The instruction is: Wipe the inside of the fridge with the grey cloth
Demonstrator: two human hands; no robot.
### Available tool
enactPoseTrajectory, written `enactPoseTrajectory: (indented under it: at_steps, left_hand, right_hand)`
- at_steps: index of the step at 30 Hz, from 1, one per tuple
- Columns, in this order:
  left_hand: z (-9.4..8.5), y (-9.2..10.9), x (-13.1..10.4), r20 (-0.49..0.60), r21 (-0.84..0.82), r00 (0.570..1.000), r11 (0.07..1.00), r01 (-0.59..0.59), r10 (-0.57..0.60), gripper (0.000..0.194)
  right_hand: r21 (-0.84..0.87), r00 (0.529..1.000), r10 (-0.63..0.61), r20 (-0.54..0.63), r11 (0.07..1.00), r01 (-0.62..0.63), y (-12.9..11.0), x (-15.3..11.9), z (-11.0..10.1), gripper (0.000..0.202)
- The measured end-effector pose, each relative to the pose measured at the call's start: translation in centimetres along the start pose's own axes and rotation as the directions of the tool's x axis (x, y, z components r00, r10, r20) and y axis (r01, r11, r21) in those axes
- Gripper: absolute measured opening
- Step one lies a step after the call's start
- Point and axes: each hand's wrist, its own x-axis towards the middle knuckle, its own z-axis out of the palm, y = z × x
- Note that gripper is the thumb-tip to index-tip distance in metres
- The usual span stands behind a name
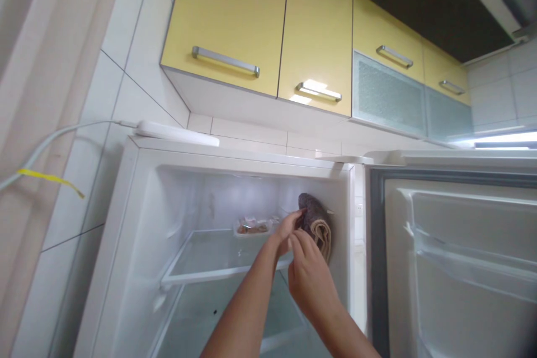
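A rolled dark cloth with a tan inner side (315,224) rests against the right inner wall of an open refrigerator (245,161). My left hand (289,228) is at the cloth's left side, its fingertips partly behind or against it; how firmly they press cannot be seen. My right hand (308,268) is just in front and below, fingers bent together near my left wrist and close to the cloth. What lies between its fingertips is hidden. On the upper glass shelf (210,254), left of my hands, sits a clear tray with reddish food (253,226).
The refrigerator door (470,224) stands open on the right, with clear door shelves. Yellow cupboards (235,17) hang above. A white device (174,133) with a cable lies on the refrigerator top. A lower glass shelf (201,319) is below.
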Motion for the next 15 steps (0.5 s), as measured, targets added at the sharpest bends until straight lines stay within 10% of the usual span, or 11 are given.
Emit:
enactPoseTrajectory:
  at_steps: [8,15]
  left_hand:
    - [0.6,-0.4,-0.9,-0.037,0.042,0.999,0.999,0.023,-0.022,0.053]
    - [-0.1,1.3,-4.0,-0.298,0.542,0.909,0.836,-0.091,0.292,0.041]
  right_hand:
    - [-0.218,0.977,-0.008,0.212,0.974,0.055,3.6,3.8,6.8,0.06]
    - [-0.147,0.974,-0.029,0.226,0.987,0.063,6.5,5.1,10.7,0.062]
